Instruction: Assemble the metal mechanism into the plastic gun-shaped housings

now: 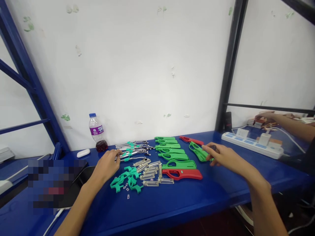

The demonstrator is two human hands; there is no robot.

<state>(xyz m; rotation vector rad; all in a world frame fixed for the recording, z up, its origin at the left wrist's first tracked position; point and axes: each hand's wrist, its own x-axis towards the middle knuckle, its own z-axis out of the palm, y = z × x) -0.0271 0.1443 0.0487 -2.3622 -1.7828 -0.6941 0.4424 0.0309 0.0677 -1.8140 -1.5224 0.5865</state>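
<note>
My left hand (pixel 109 164) is at the left end of a pile of metal rods with wires (pixel 133 151), its fingers curled down; what they grip is hidden. My right hand (pixel 218 154) is beside a green handle shell (pixel 198 151) and has its fingers curled round a small dark object (pixel 214 148). Green shells (pixel 172 151) lie in a column in the middle, with a red shell (pixel 187 174) nearest me and another red shell (pixel 192 140) at the back. Clear plastic tanks (pixel 150 177) and teal trigger pieces (pixel 128 178) lie in front of the rods.
A bottle with dark liquid (pixel 96 131) and a white case (pixel 83 153) stand at the back left of the blue table (pixel 157 209). A black device (pixel 76 186) lies at the left. Behind my right hand is a power strip (pixel 253 144); another person's arm (pixel 290 123) reaches in beyond it.
</note>
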